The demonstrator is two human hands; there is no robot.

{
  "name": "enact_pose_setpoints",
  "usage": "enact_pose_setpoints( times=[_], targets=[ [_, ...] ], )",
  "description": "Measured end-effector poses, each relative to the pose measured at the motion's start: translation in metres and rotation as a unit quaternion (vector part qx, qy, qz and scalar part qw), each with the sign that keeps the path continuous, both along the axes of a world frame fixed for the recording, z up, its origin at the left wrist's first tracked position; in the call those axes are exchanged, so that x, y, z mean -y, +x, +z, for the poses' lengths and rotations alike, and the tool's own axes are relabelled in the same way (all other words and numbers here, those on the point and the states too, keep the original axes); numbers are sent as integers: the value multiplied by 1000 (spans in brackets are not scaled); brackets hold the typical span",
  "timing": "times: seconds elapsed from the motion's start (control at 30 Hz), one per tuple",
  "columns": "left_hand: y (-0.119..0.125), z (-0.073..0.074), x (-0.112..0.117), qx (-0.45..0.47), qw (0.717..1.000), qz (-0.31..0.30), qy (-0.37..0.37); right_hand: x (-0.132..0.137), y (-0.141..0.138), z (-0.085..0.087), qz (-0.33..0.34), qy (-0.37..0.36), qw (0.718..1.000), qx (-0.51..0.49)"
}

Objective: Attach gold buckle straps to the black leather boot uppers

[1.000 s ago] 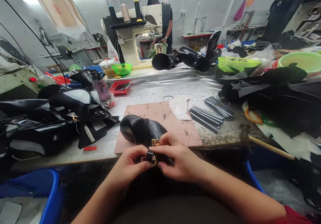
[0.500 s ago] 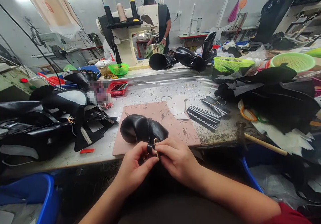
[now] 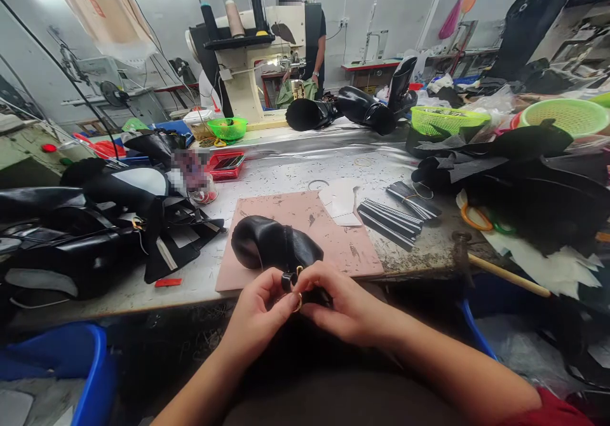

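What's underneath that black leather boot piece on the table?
The black leather boot piece lies on a pink mat on the table. Its near end is hidden by the left hand and right hand.

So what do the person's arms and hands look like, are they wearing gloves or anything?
No gloves. The left hand and right hand are bare, with bare forearms and short, unpainted nails. No watch or bracelet shows. A bit of red sleeve shows high on the right arm.

Black leather boot upper (image 3: 274, 246) lies on its side on my pink cutting mat (image 3: 333, 235), toe end pointing left. Its narrow black strap (image 3: 287, 280), with a gold buckle ring (image 3: 298, 301), is pinched between my fingertips just off the table edge.
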State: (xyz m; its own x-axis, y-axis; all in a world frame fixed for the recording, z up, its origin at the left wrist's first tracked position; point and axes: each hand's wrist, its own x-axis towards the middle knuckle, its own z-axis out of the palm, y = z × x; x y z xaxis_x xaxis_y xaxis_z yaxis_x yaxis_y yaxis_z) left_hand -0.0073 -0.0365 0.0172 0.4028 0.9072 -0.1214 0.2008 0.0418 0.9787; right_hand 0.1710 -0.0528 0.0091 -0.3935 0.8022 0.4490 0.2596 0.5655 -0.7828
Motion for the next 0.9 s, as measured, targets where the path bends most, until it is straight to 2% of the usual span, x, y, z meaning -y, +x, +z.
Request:
enact_pose_setpoints(
  times=[0.07, 0.13, 0.27, 0.33, 0.4, 0.5, 0.57, 0.7, 0.9],
  targets=[
    [0, -1, -1, 55, 997, 2, -52, -2, 8, 7, 73, -26, 997, 25],
    [-1, -2, -3, 99, 991, -2, -90, -4, 14, 11, 102, -7, 993, 56],
    [-3, -4, -7, 118, 986, -20, -115, -6, 15, 1, 57, 146, 980, 126],
    [-4, -4, -9, 125, 985, -29, -119, -6, 12, -5, 15, 252, 953, 166],
    [-3, -4, -11, 120, 985, -43, -117, -6, 10, -9, -29, 360, 914, 186],
    [-1, -4, -11, 105, 986, -53, -116, -7, 10, -10, -33, 472, 862, 182],
    [1, -3, -11, 103, 986, -58, -121, -9, 9, -8, -12, 489, 852, 185],
    [5, -2, -11, 91, 985, -66, -131, -14, 11, -5, 5, 465, 857, 220],
    [6, 2, -11, 44, 995, -16, -91, -6, 29, -12, 54, 443, 879, 165]
  ],
)
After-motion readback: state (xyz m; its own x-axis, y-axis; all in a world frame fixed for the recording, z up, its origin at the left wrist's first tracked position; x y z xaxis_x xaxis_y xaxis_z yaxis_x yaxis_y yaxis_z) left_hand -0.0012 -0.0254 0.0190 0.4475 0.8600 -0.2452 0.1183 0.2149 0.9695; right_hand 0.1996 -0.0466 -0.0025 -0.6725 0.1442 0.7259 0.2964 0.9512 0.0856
